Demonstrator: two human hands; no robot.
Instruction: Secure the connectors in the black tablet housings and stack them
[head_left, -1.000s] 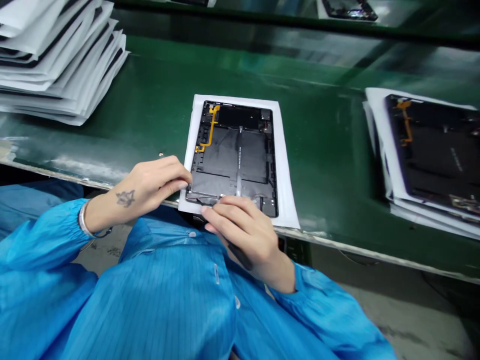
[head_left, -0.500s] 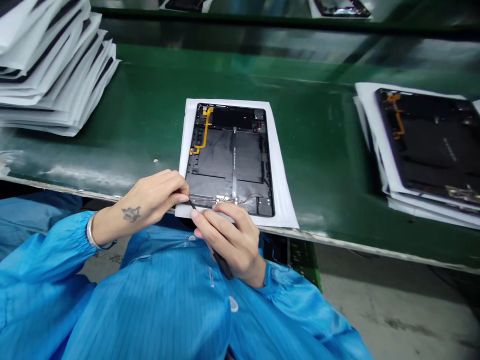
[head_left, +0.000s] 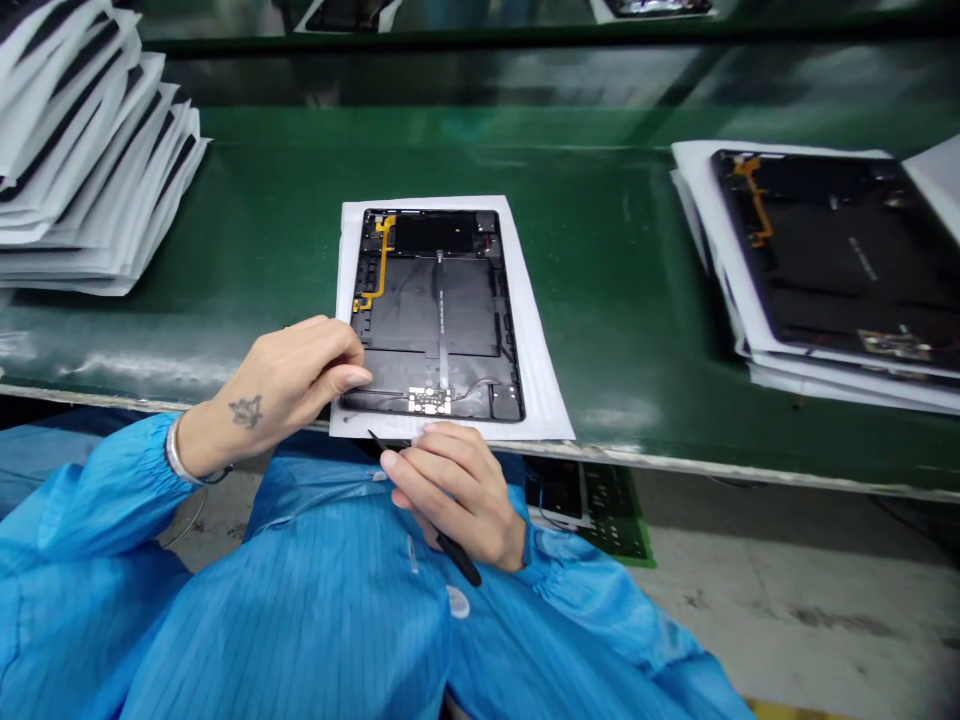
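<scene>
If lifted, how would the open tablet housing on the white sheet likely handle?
The tablet housing looks thin and flat, so it probably lifts as a fairly stiff panel. The yellow flex cable and small exposed board look fragile and easily snagged.

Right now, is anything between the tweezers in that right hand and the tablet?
Nothing visible blocks them. The black tweezers in the right hand sit just off the tablet's near edge, with only a flat margin of white sheet between.
</scene>
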